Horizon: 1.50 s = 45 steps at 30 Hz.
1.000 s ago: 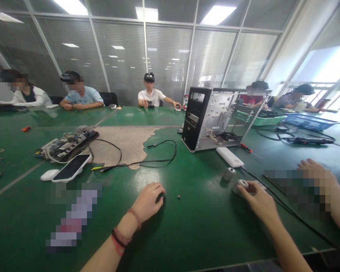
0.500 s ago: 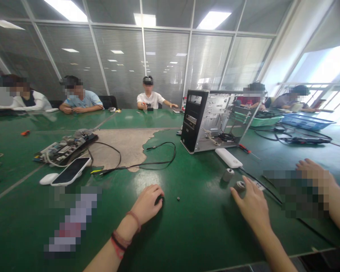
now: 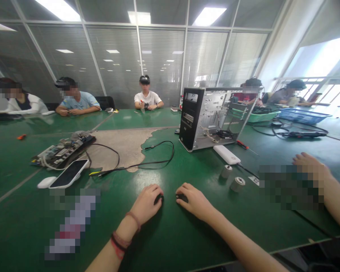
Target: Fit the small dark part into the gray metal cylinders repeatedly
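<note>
My left hand [image 3: 147, 200], with bands on its wrist, rests on the green table [image 3: 170, 238]. Its fingers curl round, and a dark spot shows between thumb and forefinger; whether that is an object or shadow is unclear. Just to the right my right hand [image 3: 195, 201] lies low on the table. Its thumb and forefinger close around a tiny dark nut-like piece [image 3: 177, 196], mostly hidden by the fingers. Further right stand two metal cylinders, the nearer one [image 3: 237, 185] with a slotted top and the farther one [image 3: 226, 172], both apart from my hands.
An open computer case [image 3: 190, 124] stands ahead, by a white power bank [image 3: 226, 155] and a screwdriver [image 3: 243, 145]. A circuit board [image 3: 64, 151], phone [image 3: 70, 173] and black cable [image 3: 158, 162] lie left. Another person's hand [image 3: 311, 166] reaches in at right; several people sit around.
My right hand has left the nearer metal cylinder and moved left to the tiny piece, closing its fingers there. My left hand stays in place. The view has shifted slightly.
</note>
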Tool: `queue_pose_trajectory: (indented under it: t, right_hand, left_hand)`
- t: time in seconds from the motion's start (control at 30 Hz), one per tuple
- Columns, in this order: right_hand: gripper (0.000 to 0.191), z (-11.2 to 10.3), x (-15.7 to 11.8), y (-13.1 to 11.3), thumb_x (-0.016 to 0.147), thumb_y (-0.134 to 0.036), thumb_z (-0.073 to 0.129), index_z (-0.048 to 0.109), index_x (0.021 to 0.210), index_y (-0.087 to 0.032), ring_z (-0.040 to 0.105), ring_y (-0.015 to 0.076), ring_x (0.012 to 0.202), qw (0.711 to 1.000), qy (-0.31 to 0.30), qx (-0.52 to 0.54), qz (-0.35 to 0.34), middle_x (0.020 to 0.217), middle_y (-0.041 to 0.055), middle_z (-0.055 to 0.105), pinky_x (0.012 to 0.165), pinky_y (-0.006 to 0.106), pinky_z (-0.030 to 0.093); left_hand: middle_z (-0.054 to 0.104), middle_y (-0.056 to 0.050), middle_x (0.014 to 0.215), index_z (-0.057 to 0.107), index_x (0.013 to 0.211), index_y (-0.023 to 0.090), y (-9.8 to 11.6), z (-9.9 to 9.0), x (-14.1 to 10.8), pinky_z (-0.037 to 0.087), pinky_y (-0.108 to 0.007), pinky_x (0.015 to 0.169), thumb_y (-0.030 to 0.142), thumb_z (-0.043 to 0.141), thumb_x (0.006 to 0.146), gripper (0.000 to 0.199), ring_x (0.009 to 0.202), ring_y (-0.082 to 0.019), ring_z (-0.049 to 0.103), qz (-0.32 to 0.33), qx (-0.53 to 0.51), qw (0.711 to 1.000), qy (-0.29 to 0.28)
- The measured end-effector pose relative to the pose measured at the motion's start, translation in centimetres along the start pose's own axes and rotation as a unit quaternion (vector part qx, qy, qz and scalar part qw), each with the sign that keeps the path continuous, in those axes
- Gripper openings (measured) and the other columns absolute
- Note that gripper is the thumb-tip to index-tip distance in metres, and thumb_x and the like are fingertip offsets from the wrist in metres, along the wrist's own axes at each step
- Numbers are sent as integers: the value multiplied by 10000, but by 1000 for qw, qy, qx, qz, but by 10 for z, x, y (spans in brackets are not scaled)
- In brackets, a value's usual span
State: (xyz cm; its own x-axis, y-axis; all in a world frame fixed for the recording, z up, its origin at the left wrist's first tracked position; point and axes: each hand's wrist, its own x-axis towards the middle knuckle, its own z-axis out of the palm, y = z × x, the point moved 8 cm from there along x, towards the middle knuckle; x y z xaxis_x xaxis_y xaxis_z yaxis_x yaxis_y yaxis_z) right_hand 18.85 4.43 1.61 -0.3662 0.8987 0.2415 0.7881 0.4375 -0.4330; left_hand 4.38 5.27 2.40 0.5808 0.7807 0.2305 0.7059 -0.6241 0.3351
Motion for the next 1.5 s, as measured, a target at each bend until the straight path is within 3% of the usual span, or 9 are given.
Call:
queue_pose_trajectory:
  t: [0.1, 0.17, 0.27, 0.4, 0.5, 0.67, 0.83, 1.37, 1.5]
  right_hand:
    - [49, 7, 1, 3, 822, -186, 544, 583, 849, -199, 562, 187, 856, 1000, -1, 11, -6, 874, 42, 594, 774, 300, 456]
    - [60, -7, 0, 13, 838, -190, 518, 577, 849, -201, 560, 179, 842, 999, 20, 28, -6, 862, 36, 592, 767, 295, 454]
    - [129, -58, -13, 48, 870, -265, 470, 577, 901, -200, 563, 183, 846, 992, 117, 36, 31, 885, 46, 597, 777, 308, 453]
    - [253, -138, -60, 122, 841, -405, 475, 593, 939, -203, 578, 194, 750, 950, 263, -20, 170, 910, 65, 622, 706, 318, 465]
    - [310, -166, -94, 167, 814, -463, 462, 612, 907, -207, 590, 217, 781, 932, 276, -64, 226, 910, 73, 636, 713, 332, 463]
    - [353, -147, -109, 198, 800, -493, 456, 633, 884, -199, 582, 249, 851, 959, 181, -81, 200, 910, 83, 628, 768, 373, 454]
    - [345, -131, -107, 203, 816, -469, 447, 632, 913, -194, 582, 251, 894, 961, 184, -66, 194, 946, 85, 626, 787, 375, 461]
    - [329, -132, -95, 205, 803, -479, 466, 650, 875, -216, 594, 266, 882, 972, 101, -76, 200, 915, 78, 648, 785, 384, 454]
    - [348, -129, -97, 212, 781, -506, 492, 643, 909, -220, 613, 259, 876, 968, 86, -22, 234, 937, 73, 666, 797, 379, 470]
  left_hand:
    - [587, -38, 929, 575, 898, 201, 0, 0, 0, 441, -322, 835, 121, 488, 799, 154, 907, -196, 547, 1, -1, 1000, 0]
    - [588, -39, 931, 576, 900, 202, 0, -1, 0, 441, -326, 840, 123, 486, 800, 156, 908, -197, 547, -1, -1, 1000, 2]
    - [591, -40, 927, 578, 899, 201, -1, -3, 0, 444, -333, 844, 120, 482, 802, 159, 905, -196, 547, -4, -3, 1000, 8]
    - [599, -36, 918, 579, 872, 201, 0, -4, 0, 450, -335, 849, 117, 480, 801, 148, 898, -196, 555, -3, -5, 1000, 11]
    - [614, -36, 936, 582, 909, 205, 1, -5, 0, 452, -337, 864, 110, 477, 800, 179, 914, -196, 564, -2, -14, 1000, 15]
    - [631, -43, 1020, 565, 1051, 212, -1, -4, 0, 453, -339, 899, 116, 492, 793, 285, 967, -198, 579, -6, -35, 999, 15]
    - [637, -46, 1033, 564, 1059, 204, -5, -2, 0, 457, -344, 905, 117, 496, 790, 291, 969, -197, 583, -13, -38, 999, 13]
    - [643, -45, 1033, 574, 1052, 210, -3, -5, 1, 452, -360, 909, 126, 517, 784, 287, 974, -204, 585, -2, -36, 999, 32]
    - [639, -43, 1037, 575, 1062, 212, -2, -4, 0, 447, -350, 917, 124, 513, 786, 296, 978, -198, 580, 1, -37, 999, 34]
